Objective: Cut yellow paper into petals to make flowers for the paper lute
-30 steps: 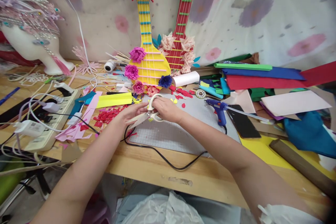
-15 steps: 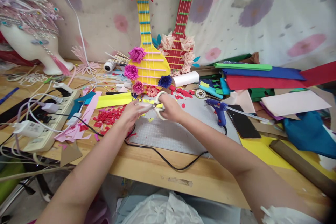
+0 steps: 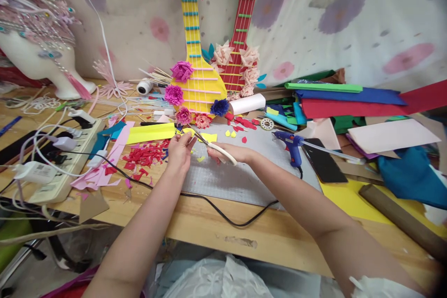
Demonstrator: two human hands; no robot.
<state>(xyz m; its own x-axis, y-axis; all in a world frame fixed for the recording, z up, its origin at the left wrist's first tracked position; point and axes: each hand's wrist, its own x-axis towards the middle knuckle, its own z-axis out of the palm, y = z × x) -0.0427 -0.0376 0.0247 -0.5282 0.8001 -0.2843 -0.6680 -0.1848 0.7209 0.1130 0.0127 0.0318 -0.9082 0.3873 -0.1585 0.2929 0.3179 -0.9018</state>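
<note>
With 12 straight ahead of me and my hands at the dial's centre, my left forearm [image 3: 139, 233] comes in from 7 o'clock and my right forearm [image 3: 307, 200] from 4, both bare and reaching over the edge of the wooden table [image 3: 265, 251]. A black cord [image 3: 223, 217] sags between them, below the near side of the grey mat [image 3: 230, 186].

My right hand [image 3: 234, 150] is over the mat, its wrist nearly level and its fingers aimed at 9, wrapped about the pale handles of the scissors [image 3: 220, 149]. Their blades slant toward 11, right up to the fingertips of my left hand [image 3: 179, 152]. That hand tips up toward 1, thumb and fingers bent and narrow beside the yellow paper [image 3: 210, 138]; I can't tell whether they pinch it. The paper lies just beyond the blades, at 12.

Red scraps [image 3: 146, 154] are heaped at 9, and the blue glue gun [image 3: 291, 146] is at 3, beside the black phone [image 3: 323, 160]. Farther off, the yellow stringed instrument [image 3: 206, 84] stands at 12 and the red one [image 3: 232, 74] at 1.
</note>
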